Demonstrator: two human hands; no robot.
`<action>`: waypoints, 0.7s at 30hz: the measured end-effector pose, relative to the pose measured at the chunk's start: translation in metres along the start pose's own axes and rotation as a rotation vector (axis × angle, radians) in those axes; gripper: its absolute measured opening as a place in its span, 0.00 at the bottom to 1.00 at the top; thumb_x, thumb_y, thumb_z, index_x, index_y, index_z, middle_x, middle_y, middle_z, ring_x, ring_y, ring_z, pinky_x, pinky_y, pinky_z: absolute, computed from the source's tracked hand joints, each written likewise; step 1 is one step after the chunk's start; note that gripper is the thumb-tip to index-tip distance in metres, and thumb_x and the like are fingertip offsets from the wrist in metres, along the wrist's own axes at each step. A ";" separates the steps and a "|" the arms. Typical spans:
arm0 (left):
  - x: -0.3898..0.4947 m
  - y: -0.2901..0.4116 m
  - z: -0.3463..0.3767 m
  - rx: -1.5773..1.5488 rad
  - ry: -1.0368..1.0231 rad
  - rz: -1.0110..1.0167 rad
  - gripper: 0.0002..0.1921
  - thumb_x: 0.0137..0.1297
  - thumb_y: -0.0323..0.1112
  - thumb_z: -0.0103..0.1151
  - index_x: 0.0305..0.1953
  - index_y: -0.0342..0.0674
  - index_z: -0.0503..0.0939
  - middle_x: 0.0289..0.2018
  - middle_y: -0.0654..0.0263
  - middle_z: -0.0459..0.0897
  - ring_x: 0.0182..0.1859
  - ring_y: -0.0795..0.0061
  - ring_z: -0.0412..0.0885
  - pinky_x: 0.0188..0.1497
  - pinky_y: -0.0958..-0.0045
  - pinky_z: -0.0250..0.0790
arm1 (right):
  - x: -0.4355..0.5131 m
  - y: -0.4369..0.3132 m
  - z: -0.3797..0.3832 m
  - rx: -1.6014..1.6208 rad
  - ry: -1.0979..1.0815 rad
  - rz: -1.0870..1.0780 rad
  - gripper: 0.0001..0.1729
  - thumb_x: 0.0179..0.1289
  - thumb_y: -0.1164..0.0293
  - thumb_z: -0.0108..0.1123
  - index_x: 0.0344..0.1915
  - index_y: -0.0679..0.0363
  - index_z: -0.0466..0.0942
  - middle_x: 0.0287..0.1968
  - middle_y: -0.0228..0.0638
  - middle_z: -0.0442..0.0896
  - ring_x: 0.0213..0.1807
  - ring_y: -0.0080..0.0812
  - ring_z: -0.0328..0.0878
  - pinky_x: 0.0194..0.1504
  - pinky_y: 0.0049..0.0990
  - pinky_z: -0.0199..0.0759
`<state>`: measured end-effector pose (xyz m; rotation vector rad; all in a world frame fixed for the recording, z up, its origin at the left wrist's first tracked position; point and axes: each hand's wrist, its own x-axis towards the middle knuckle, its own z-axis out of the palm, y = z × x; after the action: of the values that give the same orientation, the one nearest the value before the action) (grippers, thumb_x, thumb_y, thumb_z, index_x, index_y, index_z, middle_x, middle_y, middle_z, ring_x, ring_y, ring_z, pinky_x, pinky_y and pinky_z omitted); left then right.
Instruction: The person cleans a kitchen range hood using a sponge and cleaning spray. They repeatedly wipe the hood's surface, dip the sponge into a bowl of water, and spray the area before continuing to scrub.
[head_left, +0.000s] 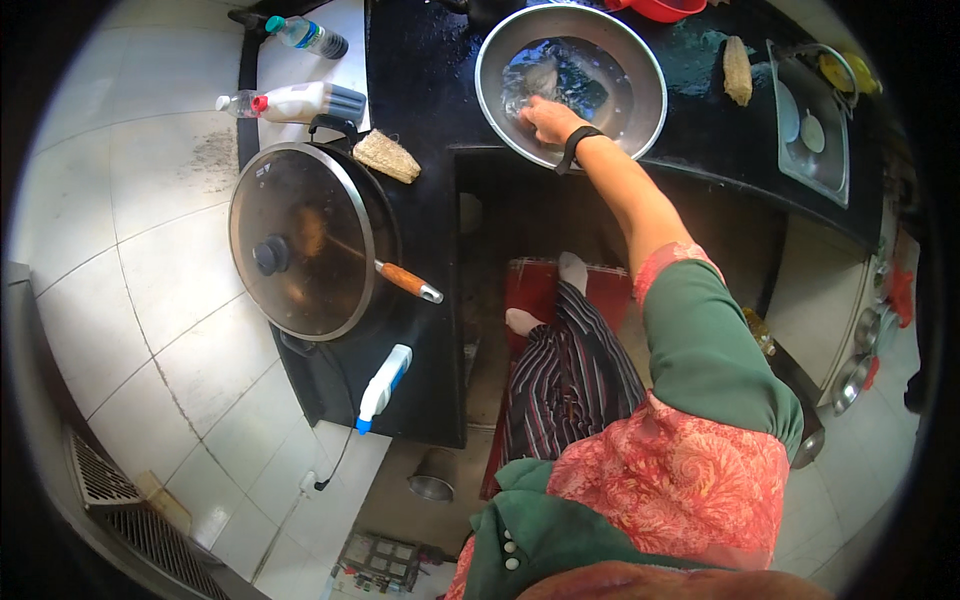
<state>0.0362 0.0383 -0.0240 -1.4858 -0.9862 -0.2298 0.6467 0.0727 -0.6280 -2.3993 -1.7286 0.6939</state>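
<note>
My right hand (553, 120) reaches into a wide metal basin (656, 97) of water on the black counter. Its fingers are bunched at the water near the basin's left side, and a dark band circles the wrist. Just beyond the fingertips lies a pale, blurred lump (541, 77) in the water; whether the fingers hold any of it cannot be told. Reflections hide much of the basin's bottom. My left hand is out of view.
A large pan with a glass lid (307, 277) and a wooden handle (409, 282) stands left. Loofahs (386, 156) (737, 71), plastic bottles (307, 37) and a white bottle (384, 386) lie about. A red bowl (671, 7) and a metal sink (814, 176) are right.
</note>
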 end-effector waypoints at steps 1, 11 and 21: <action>-0.001 0.000 0.000 -0.011 -0.008 -0.012 0.51 0.57 0.70 0.45 0.65 0.26 0.52 0.61 0.37 0.58 0.59 0.37 0.61 0.59 0.45 0.52 | -0.003 0.004 -0.003 0.085 -0.095 -0.099 0.23 0.43 0.77 0.59 0.44 0.54 0.75 0.50 0.45 0.72 0.50 0.48 0.73 0.50 0.38 0.70; -0.001 0.001 -0.001 0.009 -0.011 -0.022 0.51 0.57 0.70 0.45 0.65 0.26 0.52 0.61 0.36 0.59 0.60 0.37 0.61 0.59 0.46 0.52 | -0.028 0.012 -0.033 -0.021 -0.394 0.047 0.21 0.54 0.75 0.53 0.49 0.45 0.75 0.52 0.36 0.73 0.57 0.44 0.69 0.53 0.51 0.62; 0.003 0.007 -0.005 0.015 -0.052 -0.112 0.54 0.55 0.72 0.45 0.64 0.23 0.52 0.58 0.33 0.61 0.58 0.36 0.63 0.59 0.48 0.54 | -0.032 0.024 -0.006 -0.038 -0.099 0.322 0.17 0.65 0.69 0.42 0.52 0.50 0.72 0.57 0.39 0.69 0.58 0.43 0.69 0.50 0.53 0.66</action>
<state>0.0449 0.0364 -0.0258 -1.4301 -1.1121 -0.2649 0.6616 0.0357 -0.6213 -2.7464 -1.4099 0.8353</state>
